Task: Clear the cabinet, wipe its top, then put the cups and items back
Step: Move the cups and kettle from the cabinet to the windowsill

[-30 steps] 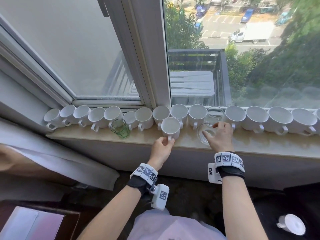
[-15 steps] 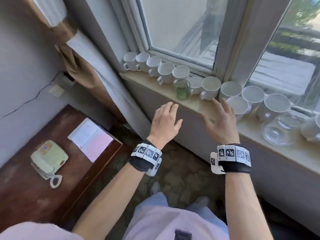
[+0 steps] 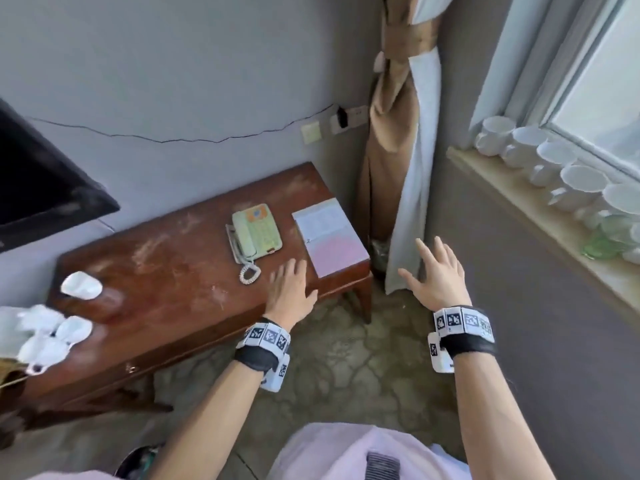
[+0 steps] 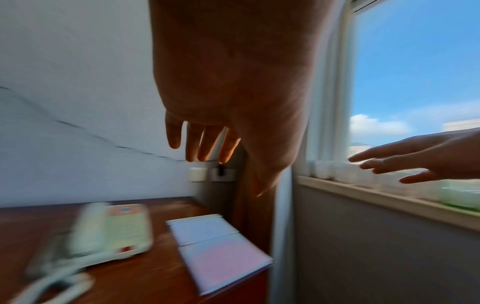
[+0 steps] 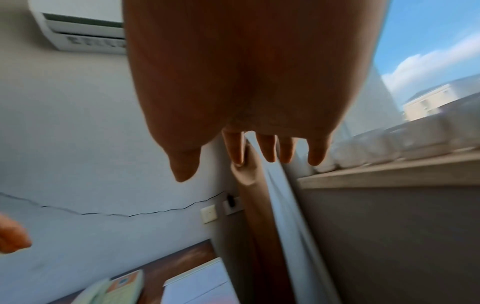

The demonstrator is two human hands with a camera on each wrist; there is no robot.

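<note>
1. Left hand (image 3: 290, 295) hovers flat over the wooden cabinet (image 3: 166, 271), fingers relaxed, gripping nothing.
2. Right hand (image 3: 437, 274) spreads empty beside the curtain (image 3: 408, 188).
3. White cups (image 3: 554, 164) line the windowsill (image 3: 540, 216); more blur at the cabinet's left end.
4. Telephone (image 3: 255, 233) and notepad (image 3: 329, 235) sit on the cabinet top.

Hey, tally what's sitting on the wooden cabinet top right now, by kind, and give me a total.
Telephone: 1
Paper pad: 1
White cups: several at the far end of the cabinet, too blurred and cut off by the frame edge to count
Total: 2 items, plus the uncounted cups
</note>
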